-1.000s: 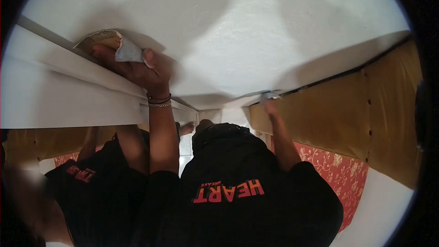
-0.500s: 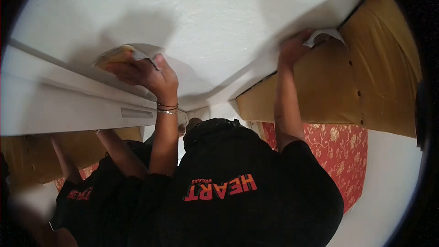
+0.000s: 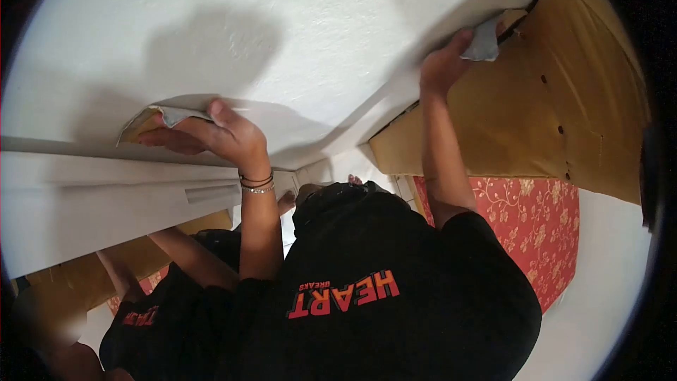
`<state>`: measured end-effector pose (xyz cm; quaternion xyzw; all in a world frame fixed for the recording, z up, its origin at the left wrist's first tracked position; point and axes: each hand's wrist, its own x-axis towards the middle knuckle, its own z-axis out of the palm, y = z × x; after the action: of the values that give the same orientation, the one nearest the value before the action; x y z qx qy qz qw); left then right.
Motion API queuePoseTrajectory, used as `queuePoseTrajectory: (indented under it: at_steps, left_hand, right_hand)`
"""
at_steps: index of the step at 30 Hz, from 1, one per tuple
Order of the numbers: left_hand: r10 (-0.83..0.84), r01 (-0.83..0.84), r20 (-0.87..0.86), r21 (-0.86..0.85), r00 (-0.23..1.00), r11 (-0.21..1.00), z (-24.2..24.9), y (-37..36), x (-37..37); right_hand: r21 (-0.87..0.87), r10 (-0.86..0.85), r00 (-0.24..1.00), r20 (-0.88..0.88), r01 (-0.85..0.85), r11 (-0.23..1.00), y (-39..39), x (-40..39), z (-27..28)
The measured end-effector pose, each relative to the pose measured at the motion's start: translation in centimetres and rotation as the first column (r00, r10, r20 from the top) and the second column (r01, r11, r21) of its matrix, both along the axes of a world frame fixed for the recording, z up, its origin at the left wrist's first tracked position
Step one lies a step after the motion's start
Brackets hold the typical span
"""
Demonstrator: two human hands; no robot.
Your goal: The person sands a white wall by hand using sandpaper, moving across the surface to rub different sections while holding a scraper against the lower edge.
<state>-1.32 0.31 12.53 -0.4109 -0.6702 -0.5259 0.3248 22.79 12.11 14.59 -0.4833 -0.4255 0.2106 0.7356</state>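
Note:
My left hand [image 3: 215, 134] presses a folded sheet of sandpaper [image 3: 151, 118], tan on one side and grey on the other, against a white painted surface [image 3: 303, 35], just above a white frame edge [image 3: 106, 190]. Bracelets circle that wrist. My right hand [image 3: 443, 63] reaches up and right, holding a small grey piece of sandpaper [image 3: 483, 42] on the seam where the white surface meets a brown panel [image 3: 557, 120]. My black shirt with red lettering [image 3: 352, 296] fills the lower middle of the view.
The brown panel at the right has several small holes. Below it lies red fabric with a floral pattern [image 3: 536, 226]. At the lower left, under the white frame, a figure in a similar black shirt [image 3: 162, 310] shows, possibly a reflection.
My right hand has travelled up and to the right along the seam with its grey piece. My left hand with its sandpaper has slid lower and leftward along the frame edge.

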Motion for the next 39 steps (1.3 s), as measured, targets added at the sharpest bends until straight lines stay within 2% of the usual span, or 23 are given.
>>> queuePoseTrajectory:
  at_steps: [2, 4, 7, 10, 12, 13, 15, 16, 18, 19, 22, 23, 25, 27, 29, 30, 32, 33, 35, 36, 37, 38, 39]
  left_hand:
    - [-0.037, 0.036, 0.089, 0.013, 0.995, 0.999, -0.8, -0.2, -0.9]
    - [-0.189, 0.171, 0.165, 0.121, 0.968, 0.978, 0.8, -0.5, -1.2]
    - [-0.23, 0.187, 0.241, 0.187, 0.943, 0.964, 2.4, -0.6, -1.1]
    - [-0.187, 0.15, 0.375, 0.126, 0.908, 0.981, 1.6, -1.0, 0.6]
    - [-0.187, 0.154, 0.41, 0.112, 0.893, 0.982, 0.9, -0.9, 1.7]
    - [-0.058, 0.035, 0.201, 0.114, 0.978, 0.993, 0.9, -0.5, 2.5]
    - [0.063, -0.071, 0.057, 0.154, 0.996, 0.985, 2.9, -0.4, 2.3]
    - [0.133, -0.129, -0.01, 0.181, 0.991, 0.975, 4.2, -0.4, 2.3]
    - [-0.207, 0.167, 0.276, 0.16, 0.939, 0.973, 6.7, -1.3, -0.3]
    - [-0.306, 0.258, 0.366, 0.176, 0.879, 0.95, 7.3, -1.4, -0.9]
    - [-0.132, 0.11, 0.146, 0.153, 0.98, 0.982, 5.4, -0.7, -1.0]
    - [-0.065, 0.054, 0.073, 0.15, 0.995, 0.987, 4.5, -0.5, -0.8]
    - [0.004, -0.005, 0.002, 0.147, 1.0, 0.989, 2.6, -0.8, 0.8]
    - [0.17, -0.172, -0.046, -0.029, 0.984, 0.985, 1.3, -0.8, 3.4]
    - [0.027, -0.024, -0.022, 0.109, 0.999, 0.994, 3.4, -0.5, 3.0]
    - [-0.115, 0.116, -0.019, 0.244, 0.993, 0.963, 4.9, -0.5, 2.4]
    - [-0.26, 0.225, 0.064, 0.33, 0.964, 0.917, 8.1, -1.2, 1.2]
    - [-0.315, 0.226, 0.305, 0.293, 0.899, 0.929, 9.6, -1.9, 1.1]
    - [0.034, 0.041, 0.453, -0.154, 0.891, 0.987, 6.3, -1.7, -0.3]
    - [0.2, -0.011, 0.44, -0.395, 0.875, 0.919, 4.6, -1.6, -1.0]
    - [0.116, -0.062, 0.321, -0.174, 0.94, 0.983, 1.8, -0.4, -0.1]
    - [0.064, -0.075, 0.18, 0.057, 0.982, 0.995, -0.4, 0.0, 1.1]
    - [0.044, -0.04, 0.097, -0.035, 0.994, 0.999, -2.0, -0.7, 2.6]
  right_hand:
    - [-0.068, 0.047, 0.997, -0.055, -0.051, 0.996, -0.4, -0.8, -2.4]
    - [-0.122, 0.072, 0.969, 0.238, -0.043, 0.992, -2.4, -2.9, -9.4]
    - [-0.089, 0.119, 0.864, 0.49, -0.087, 0.992, -6.3, -3.9, -10.9]
    - [-0.104, 0.087, 0.975, 0.207, -0.066, 0.992, -3.2, -1.2, -7.6]
    - [-0.068, -0.187, 0.959, 0.213, 0.206, 0.976, -0.3, 0.6, -4.3]
    - [-0.05, -0.282, 0.937, 0.205, 0.298, 0.953, 0.6, 1.0, -2.7]
    - [-0.079, -0.023, 0.933, -0.36, -0.006, 0.997, 0.6, -0.7, -1.2]
    - [-0.039, -0.06, 0.998, -0.03, 0.058, 0.998, -0.6, -2.0, -2.1]
    - [0.125, -0.018, 0.92, 0.391, -0.034, 0.992, -4.1, -4.8, -6.5]
    - [0.145, 0.056, 0.873, 0.485, -0.144, 0.979, -5.9, -5.6, -8.1]
    - [0.159, 0.03, 0.803, 0.596, -0.154, 0.975, -4.9, -3.5, -10.1]
    - [0.129, 0.014, 0.868, 0.497, -0.09, 0.987, -3.4, -2.4, -10.0]
    - [0.02, 0.13, 0.989, -0.074, -0.129, 0.991, 0.8, 0.0, -7.5]
    - [0.017, 0.216, 0.821, -0.529, -0.244, 0.97, 1.3, 0.7, -2.4]
    - [0.071, 0.166, 0.821, -0.546, -0.152, 0.986, 0.1, 0.3, 1.2]
    - [-0.036, 0.117, 0.881, -0.459, -0.15, 0.988, -0.2, -1.5, -1.2]
    - [0.086, 0.004, 0.996, 0.09, -0.012, 0.996, -3.6, -4.8, -3.2]
    - [0.122, -0.011, 0.927, 0.376, -0.037, 0.992, -5.2, -5.4, -4.5]
    - [0.132, -0.026, 0.902, 0.43, -0.034, 0.991, -4.1, -4.2, -6.1]
    - [0.132, -0.03, 0.872, 0.489, -0.04, 0.99, -3.5, -3.4, -6.4]
    - [0.024, 0.1, 0.983, 0.155, -0.105, 0.994, -1.7, -2.7, -5.9]
    - [0.004, 0.183, 0.979, -0.092, -0.184, 0.983, -0.6, -1.5, -3.8]
    - [0.016, 0.225, 0.91, -0.348, -0.234, 0.972, 0.5, -0.3, -1.6]
